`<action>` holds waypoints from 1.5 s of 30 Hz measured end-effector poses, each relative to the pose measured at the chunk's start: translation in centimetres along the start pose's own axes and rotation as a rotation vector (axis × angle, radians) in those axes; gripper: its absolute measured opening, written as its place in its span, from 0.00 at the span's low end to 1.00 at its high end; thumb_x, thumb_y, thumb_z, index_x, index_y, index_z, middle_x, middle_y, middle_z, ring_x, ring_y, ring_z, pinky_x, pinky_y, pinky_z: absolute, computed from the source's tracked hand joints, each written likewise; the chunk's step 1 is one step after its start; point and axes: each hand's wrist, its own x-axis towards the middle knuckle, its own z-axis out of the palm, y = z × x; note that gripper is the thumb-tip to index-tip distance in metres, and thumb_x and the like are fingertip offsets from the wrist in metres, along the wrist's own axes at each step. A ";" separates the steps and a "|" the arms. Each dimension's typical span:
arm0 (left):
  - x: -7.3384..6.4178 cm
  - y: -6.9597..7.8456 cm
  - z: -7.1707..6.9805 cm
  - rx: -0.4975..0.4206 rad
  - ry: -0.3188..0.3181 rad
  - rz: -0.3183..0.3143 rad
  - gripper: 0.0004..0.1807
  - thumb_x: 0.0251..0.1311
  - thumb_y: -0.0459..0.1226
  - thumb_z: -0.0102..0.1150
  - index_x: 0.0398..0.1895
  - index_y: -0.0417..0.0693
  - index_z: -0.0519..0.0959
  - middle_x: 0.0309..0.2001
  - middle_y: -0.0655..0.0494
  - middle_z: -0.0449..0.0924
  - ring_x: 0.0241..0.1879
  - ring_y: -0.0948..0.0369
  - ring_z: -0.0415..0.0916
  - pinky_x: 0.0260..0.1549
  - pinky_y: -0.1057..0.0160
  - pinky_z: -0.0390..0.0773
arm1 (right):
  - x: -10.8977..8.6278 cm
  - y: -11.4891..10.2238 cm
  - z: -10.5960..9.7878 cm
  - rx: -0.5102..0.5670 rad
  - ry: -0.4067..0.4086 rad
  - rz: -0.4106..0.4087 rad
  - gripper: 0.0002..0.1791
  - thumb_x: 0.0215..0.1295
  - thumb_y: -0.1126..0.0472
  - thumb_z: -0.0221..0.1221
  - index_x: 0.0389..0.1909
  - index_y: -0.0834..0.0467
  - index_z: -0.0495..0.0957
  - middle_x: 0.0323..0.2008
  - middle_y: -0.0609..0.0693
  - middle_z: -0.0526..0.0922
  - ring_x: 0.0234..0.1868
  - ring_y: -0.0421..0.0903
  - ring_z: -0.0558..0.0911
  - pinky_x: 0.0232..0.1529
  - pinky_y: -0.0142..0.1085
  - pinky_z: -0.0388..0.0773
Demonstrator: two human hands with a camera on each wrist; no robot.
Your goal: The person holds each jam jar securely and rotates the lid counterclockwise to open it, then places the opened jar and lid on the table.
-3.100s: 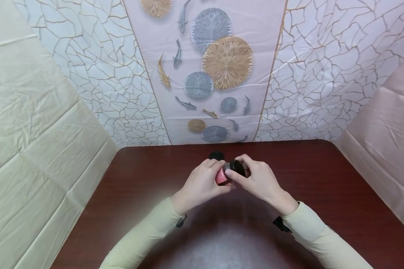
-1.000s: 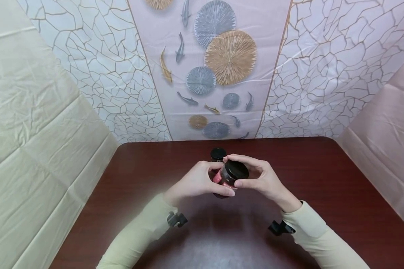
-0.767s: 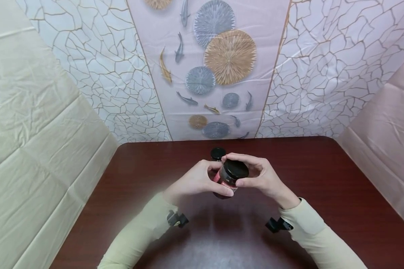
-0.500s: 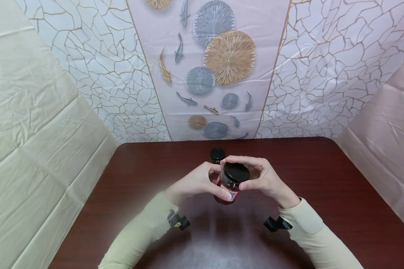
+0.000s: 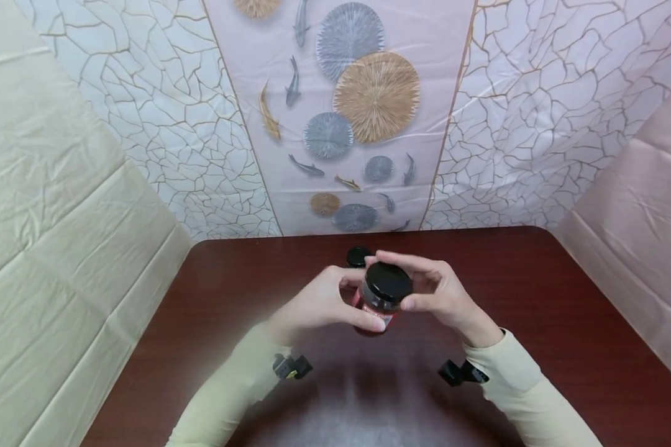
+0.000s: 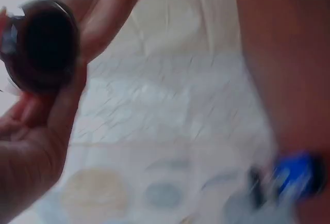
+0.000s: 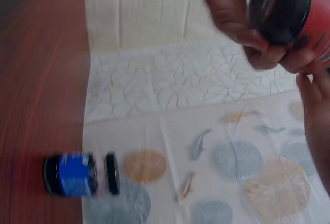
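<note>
In the head view, both hands hold one glass jar (image 5: 376, 305) with a red label and a black lid (image 5: 388, 282), tilted so its top faces the camera. My left hand (image 5: 319, 305) grips the jar's body, thumb across the red label at the front. My right hand (image 5: 442, 293) pinches at the lid from the right, thumb on the near side and fingers on the far side. The right wrist view shows the jar's red label (image 7: 317, 20) raised well off the table. The left wrist view has the same jar (image 6: 49, 46) dark and blurred.
Behind the hands a second jar (image 5: 358, 256) with a black lid stands on the dark red table (image 5: 246, 279). Its blue label (image 7: 76, 175) shows in the right wrist view. Cloth walls, patterned at the back (image 5: 201, 155), enclose the table on its sides and rear.
Since about three seconds ago the jar has been turned from leaning right to showing its lid to the camera. The left hand's grip has opened to view; both hands still hold the jar.
</note>
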 end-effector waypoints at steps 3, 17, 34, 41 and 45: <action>0.2 0.3 0.1 0.344 0.202 0.089 0.24 0.44 0.50 0.81 0.46 0.60 0.84 0.27 0.64 0.76 0.29 0.66 0.71 0.28 0.66 0.72 | -0.2 0.1 0.4 -0.092 0.162 0.045 0.37 0.63 0.67 0.68 0.71 0.69 0.65 0.67 0.58 0.74 0.66 0.49 0.75 0.57 0.37 0.77; 1.1 -1.5 1.9 0.557 0.382 0.033 0.22 0.42 0.57 0.80 0.34 0.59 0.81 0.25 0.67 0.76 0.28 0.64 0.72 0.26 0.66 0.73 | -0.1 2.2 2.4 -0.276 0.537 0.207 0.33 0.60 0.75 0.65 0.68 0.64 0.72 0.64 0.58 0.77 0.66 0.47 0.75 0.55 0.34 0.77; 1.1 -1.4 0.6 0.303 0.184 -0.046 0.17 0.45 0.55 0.79 0.32 0.64 0.80 0.19 0.65 0.70 0.26 0.64 0.71 0.23 0.66 0.69 | -0.4 1.7 1.3 -0.182 0.332 0.169 0.35 0.59 0.75 0.66 0.69 0.62 0.71 0.64 0.53 0.77 0.68 0.47 0.72 0.59 0.32 0.73; 1.1 -1.4 0.5 0.425 0.240 -0.007 0.18 0.45 0.53 0.79 0.38 0.68 0.81 0.21 0.67 0.72 0.27 0.65 0.69 0.25 0.65 0.69 | -0.7 1.0 0.5 -0.282 0.271 0.213 0.41 0.62 0.73 0.65 0.75 0.64 0.60 0.75 0.55 0.63 0.75 0.49 0.61 0.64 0.35 0.70; 1.2 -1.5 0.5 0.541 0.283 0.011 0.20 0.45 0.53 0.79 0.40 0.64 0.81 0.26 0.69 0.74 0.30 0.65 0.71 0.30 0.64 0.71 | -0.4 0.4 0.3 -0.431 0.367 0.290 0.37 0.64 0.70 0.65 0.74 0.58 0.65 0.71 0.53 0.69 0.72 0.48 0.67 0.66 0.33 0.67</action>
